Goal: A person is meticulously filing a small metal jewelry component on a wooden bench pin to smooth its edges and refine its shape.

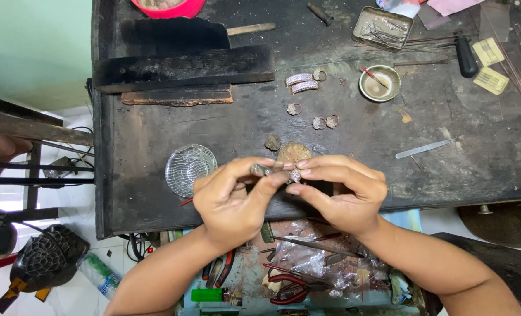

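both hands meet above the near edge of the dark, scorched wooden work surface [155,193], raised close for a good look: the left hand [232,202] pinches a small silvery tool [261,169], while the right hand [341,196] clamps its fingertips on a small stone-studded silver ring [295,175]. more silver rings [325,122] and a round ribbed clear glass dish [189,169] lie within easy reach

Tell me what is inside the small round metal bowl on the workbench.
The metal bowl holds a thin red-tipped stick leaning on its rim, over a pale residue. Whether that residue is liquid or paste cannot be told.
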